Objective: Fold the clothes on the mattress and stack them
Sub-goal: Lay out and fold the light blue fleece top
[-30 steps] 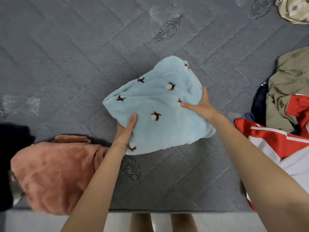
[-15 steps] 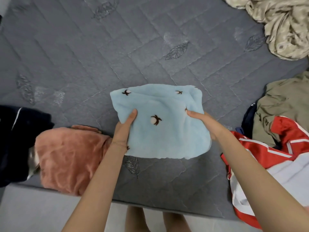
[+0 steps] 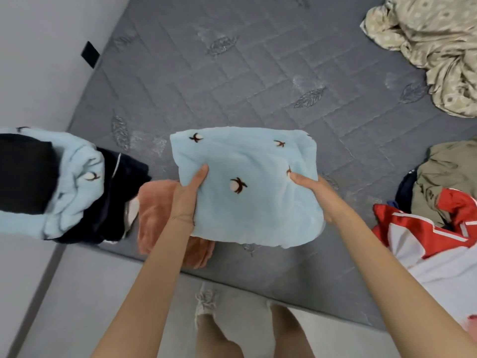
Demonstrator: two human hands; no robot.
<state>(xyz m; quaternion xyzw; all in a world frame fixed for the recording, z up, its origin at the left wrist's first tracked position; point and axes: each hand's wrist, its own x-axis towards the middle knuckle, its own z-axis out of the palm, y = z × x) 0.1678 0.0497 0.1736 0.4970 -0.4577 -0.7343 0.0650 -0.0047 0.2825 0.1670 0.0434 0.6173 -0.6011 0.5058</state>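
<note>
A folded light-blue fleece garment (image 3: pixel 253 192) with small brown-and-white motifs is held above the grey quilted mattress (image 3: pixel 232 81). My left hand (image 3: pixel 186 200) grips its left edge, thumb on top and fingers underneath. My right hand (image 3: pixel 313 195) grips the right edge the same way. Just left of it, partly under my left forearm, lies a folded salmon-pink fleece piece (image 3: pixel 160 215). Further left sits a stack of folded clothes: a dark navy garment (image 3: pixel 113 192) with a light-blue fleece piece (image 3: pixel 77 182) and a black one (image 3: pixel 23 174) on top.
Unfolded clothes lie at the right: a red-and-white jersey (image 3: pixel 423 241) and an olive garment (image 3: pixel 449 174). A crumpled beige patterned cloth (image 3: pixel 433 45) is at the far right corner. A white wall (image 3: pixel 46 47) borders the mattress on the left. My legs stand at the near edge.
Both hands have lifted the folded blue garment off the mattress and carried it left, toward the pink piece. The view has swung left, showing the stack and the wall.
</note>
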